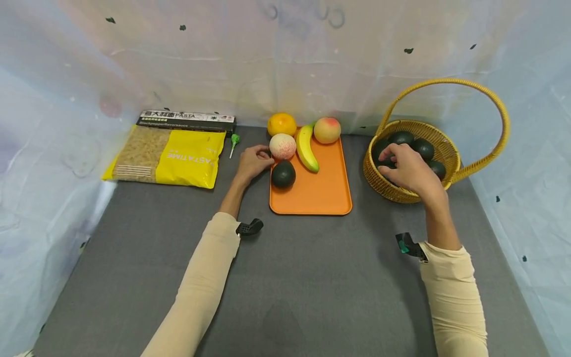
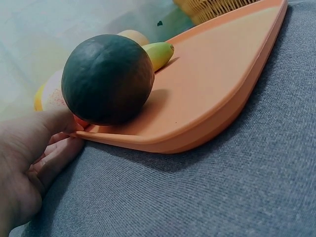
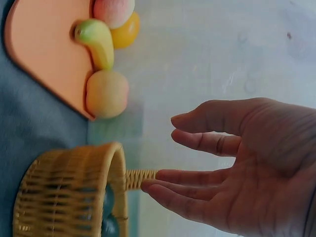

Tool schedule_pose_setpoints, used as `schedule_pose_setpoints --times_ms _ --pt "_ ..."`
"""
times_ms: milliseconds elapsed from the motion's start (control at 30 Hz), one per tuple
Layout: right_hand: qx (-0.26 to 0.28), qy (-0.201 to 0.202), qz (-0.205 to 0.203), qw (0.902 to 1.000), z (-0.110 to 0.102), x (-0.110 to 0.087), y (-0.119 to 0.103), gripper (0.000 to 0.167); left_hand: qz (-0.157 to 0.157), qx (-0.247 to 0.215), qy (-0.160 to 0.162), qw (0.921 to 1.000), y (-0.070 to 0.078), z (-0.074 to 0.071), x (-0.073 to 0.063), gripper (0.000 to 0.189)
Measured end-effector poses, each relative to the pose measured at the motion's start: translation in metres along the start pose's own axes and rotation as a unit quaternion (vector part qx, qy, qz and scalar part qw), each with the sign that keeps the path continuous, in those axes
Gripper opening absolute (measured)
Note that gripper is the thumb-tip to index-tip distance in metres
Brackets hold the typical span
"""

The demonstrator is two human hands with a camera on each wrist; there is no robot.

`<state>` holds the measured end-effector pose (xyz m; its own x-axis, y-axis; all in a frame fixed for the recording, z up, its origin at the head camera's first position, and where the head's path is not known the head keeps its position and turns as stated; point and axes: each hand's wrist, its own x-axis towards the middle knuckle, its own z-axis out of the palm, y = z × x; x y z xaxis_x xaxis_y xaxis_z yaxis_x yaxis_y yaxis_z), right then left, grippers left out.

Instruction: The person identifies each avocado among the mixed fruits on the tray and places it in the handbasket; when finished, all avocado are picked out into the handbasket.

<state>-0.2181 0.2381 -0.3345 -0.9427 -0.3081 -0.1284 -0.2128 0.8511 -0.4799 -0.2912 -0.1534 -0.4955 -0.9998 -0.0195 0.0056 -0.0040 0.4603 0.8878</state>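
Note:
An orange tray (image 1: 312, 198) carries a dark green avocado (image 1: 283, 174), a pale speckled peach (image 1: 282, 147), a yellow-orange fruit (image 1: 281, 124), a banana (image 1: 307, 148) and a reddish peach (image 1: 327, 130). At the tray's left edge, my left hand (image 1: 254, 162) pinches the rim between thumb and fingers, close beside the avocado. Over the wicker basket (image 1: 392, 192) hovers my right hand (image 1: 408, 169), holding nothing, its fingers apart and slightly bent in the right wrist view. Several dark avocados (image 1: 423, 148) lie inside the basket, partly hidden by that hand.
Left of the tray lie a yellow pasta bag (image 1: 189, 156), a black-and-white pasta box (image 1: 187, 120) and a green lollipop (image 1: 234, 141). The basket's tall handle (image 1: 504, 119) arches up on the right. A pale curtain (image 1: 285, 59) hangs behind the grey tabletop (image 1: 308, 277).

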Motion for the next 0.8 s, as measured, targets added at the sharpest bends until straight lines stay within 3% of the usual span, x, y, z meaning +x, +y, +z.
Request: schedule_pose_setpoints --times_ms 433,800 --pt "0.043 -0.001 -0.046 0.998 0.019 0.002 -0.053 0.033 -0.004 -0.007 -0.001 1.0 0.0 0.0 -0.003 0.042" --pt "0.073 -0.007 -0.075 0.9945 0.034 0.014 -0.078 0.043 0.003 0.003 0.001 1.0 0.0 0.0 -0.002 0.043"
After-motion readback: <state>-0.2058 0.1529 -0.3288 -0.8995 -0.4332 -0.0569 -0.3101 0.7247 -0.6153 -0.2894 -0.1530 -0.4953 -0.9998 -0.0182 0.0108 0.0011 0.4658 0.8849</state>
